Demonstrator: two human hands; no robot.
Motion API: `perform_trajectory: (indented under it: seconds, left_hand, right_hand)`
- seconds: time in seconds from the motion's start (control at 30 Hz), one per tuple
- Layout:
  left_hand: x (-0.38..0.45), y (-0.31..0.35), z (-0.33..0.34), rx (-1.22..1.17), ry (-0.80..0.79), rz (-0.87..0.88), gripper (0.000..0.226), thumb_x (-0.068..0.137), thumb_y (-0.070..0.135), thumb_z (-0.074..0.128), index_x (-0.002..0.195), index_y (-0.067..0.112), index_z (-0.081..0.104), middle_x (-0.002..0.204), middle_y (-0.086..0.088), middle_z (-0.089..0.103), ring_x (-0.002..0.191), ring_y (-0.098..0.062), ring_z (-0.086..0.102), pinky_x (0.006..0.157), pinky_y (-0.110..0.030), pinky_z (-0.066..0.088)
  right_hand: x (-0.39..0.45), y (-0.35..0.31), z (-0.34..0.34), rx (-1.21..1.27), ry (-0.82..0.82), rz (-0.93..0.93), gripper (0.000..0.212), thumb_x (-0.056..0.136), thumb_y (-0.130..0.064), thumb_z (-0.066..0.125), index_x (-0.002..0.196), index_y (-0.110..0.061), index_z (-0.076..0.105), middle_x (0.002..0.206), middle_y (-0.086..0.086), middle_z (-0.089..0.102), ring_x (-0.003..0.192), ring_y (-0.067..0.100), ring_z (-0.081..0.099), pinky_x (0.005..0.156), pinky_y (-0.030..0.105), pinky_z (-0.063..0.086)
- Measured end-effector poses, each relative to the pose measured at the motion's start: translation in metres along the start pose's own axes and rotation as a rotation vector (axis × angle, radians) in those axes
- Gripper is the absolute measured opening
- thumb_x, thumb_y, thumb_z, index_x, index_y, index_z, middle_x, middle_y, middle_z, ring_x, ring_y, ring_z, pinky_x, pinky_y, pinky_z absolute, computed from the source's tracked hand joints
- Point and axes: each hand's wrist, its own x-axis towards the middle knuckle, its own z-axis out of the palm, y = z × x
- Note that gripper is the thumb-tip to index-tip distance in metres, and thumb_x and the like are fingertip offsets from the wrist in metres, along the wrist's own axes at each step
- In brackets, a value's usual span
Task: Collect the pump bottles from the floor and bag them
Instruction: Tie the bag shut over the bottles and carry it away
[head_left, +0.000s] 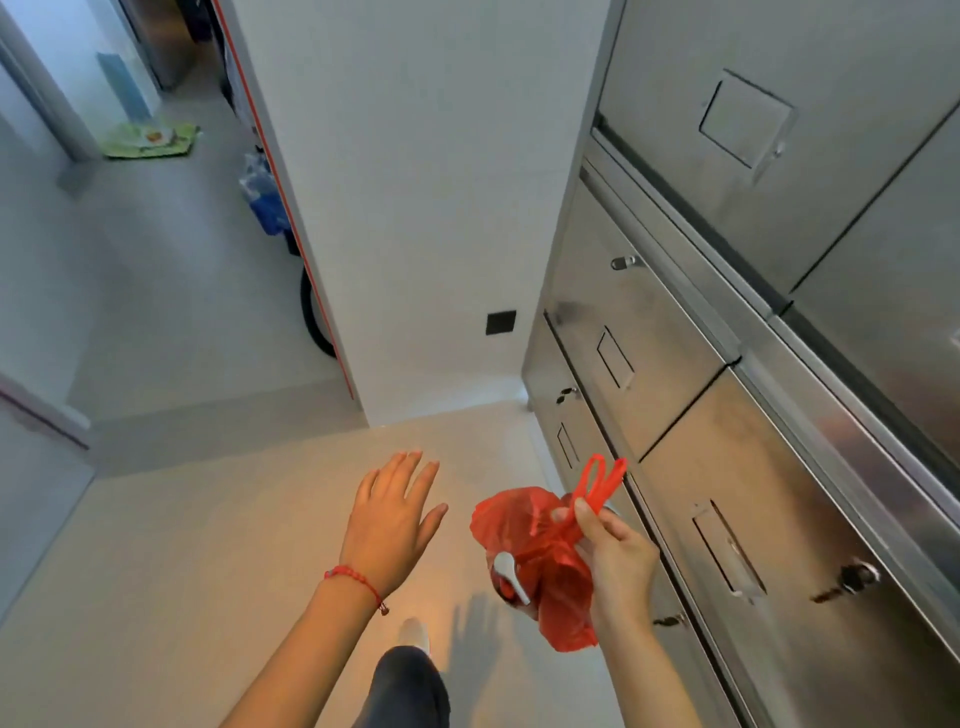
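Lower centre: right hand (618, 558) pinches the red plastic bag (540, 551) by its handles; a white pump head (511, 571) protrudes. Left hand (392, 514) spread, empty.

A residential corridor or lobby: a bank of stainless-steel mailboxes (701, 395) with letter slots and key locks lines the right wall, pale tiled floor (182, 545) runs past a white pillar (415, 208), a doormat (148, 140) lies far left.
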Motion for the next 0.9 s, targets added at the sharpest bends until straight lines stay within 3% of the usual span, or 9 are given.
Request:
perform_trajectory:
  seconds: [0.17,0.23,0.3,0.43,0.5,0.57,0.63,0.73,0.9]
  left_hand:
    - [0.098,-0.032,0.006,0.067,0.038,0.1,0.044,0.082,0.039,0.052,0.111,0.008,0.063,0.115,-0.017,0.065,0.106,-0.034,0.061,0.081,-0.047,0.052]
    - [0.136,-0.045,0.001,0.049,0.011,0.127,0.046,0.074,0.034,0.071,0.111,0.008,0.063,0.116,-0.017,0.065,0.106,-0.034,0.061,0.082,-0.049,0.052]
    - [0.168,-0.059,-0.003,0.048,-0.001,0.152,0.05,0.07,0.032,0.075,0.112,0.008,0.063,0.116,-0.016,0.065,0.107,-0.034,0.061,0.082,-0.05,0.052]
    - [0.227,-0.083,-0.006,0.047,-0.041,0.161,0.046,0.079,0.033,0.067,0.116,0.007,0.06,0.12,-0.018,0.062,0.112,-0.036,0.057,0.089,-0.052,0.048]
    - [0.253,-0.09,-0.005,0.049,-0.078,0.142,0.047,0.088,0.041,0.044,0.117,0.007,0.059,0.12,-0.018,0.062,0.112,-0.036,0.057,0.089,-0.053,0.047]
    - [0.28,-0.094,-0.006,0.03,-0.126,0.11,0.063,0.092,0.048,0.018,0.116,0.007,0.06,0.118,-0.018,0.063,0.11,-0.036,0.058,0.086,-0.053,0.049]
    - [0.305,-0.097,-0.004,0.024,-0.126,0.092,0.072,0.093,0.048,0.005,0.116,0.007,0.059,0.119,-0.018,0.063,0.11,-0.036,0.058,0.085,-0.054,0.049]
    - [0.34,-0.098,0.003,0.026,-0.109,0.08,0.072,0.093,0.048,0.004,0.117,0.006,0.058,0.12,-0.019,0.062,0.111,-0.037,0.057,0.086,-0.054,0.048]
    - [0.392,-0.095,0.026,0.011,-0.097,0.052,0.063,0.094,0.045,0.014,0.119,0.006,0.057,0.122,-0.019,0.061,0.112,-0.037,0.056,0.088,-0.053,0.047]
  right_hand:
    - [0.073,-0.006,0.051,0.018,0.091,-0.002,0.015,0.079,-0.009,0.067,0.066,-0.012,0.074,0.065,0.007,0.074,0.075,0.029,0.064,0.079,0.043,0.052]
    - [0.103,-0.008,0.071,0.027,0.11,0.006,0.012,0.078,-0.01,0.068,0.068,-0.011,0.075,0.067,0.009,0.074,0.076,0.03,0.065,0.081,0.044,0.052]
    - [0.128,-0.012,0.091,0.008,0.126,0.018,0.013,0.078,-0.011,0.068,0.067,-0.012,0.075,0.068,0.008,0.074,0.078,0.03,0.066,0.082,0.043,0.053]
    - [0.177,-0.018,0.129,-0.021,0.14,0.032,0.017,0.079,-0.012,0.067,0.064,-0.016,0.075,0.065,0.003,0.074,0.077,0.026,0.067,0.076,0.036,0.051]
    - [0.2,-0.02,0.144,-0.044,0.133,0.015,0.017,0.08,-0.015,0.067,0.065,-0.018,0.075,0.066,0.002,0.074,0.078,0.026,0.067,0.076,0.035,0.051]
    - [0.224,-0.02,0.157,-0.073,0.12,0.007,0.017,0.08,-0.017,0.067,0.066,-0.02,0.075,0.069,0.001,0.075,0.08,0.024,0.068,0.076,0.033,0.051]
    - [0.251,-0.021,0.17,-0.079,0.106,0.019,0.019,0.08,-0.015,0.066,0.065,-0.021,0.075,0.068,0.0,0.075,0.075,0.018,0.069,0.072,0.028,0.052]
    - [0.293,-0.017,0.185,-0.063,0.09,0.05,0.02,0.08,-0.01,0.066,0.064,-0.018,0.075,0.067,0.002,0.074,0.071,0.017,0.069,0.069,0.026,0.052]
    - [0.36,0.002,0.198,-0.046,0.069,0.096,0.017,0.079,-0.01,0.066,0.066,-0.015,0.075,0.068,0.004,0.075,0.077,0.025,0.069,0.076,0.033,0.053]
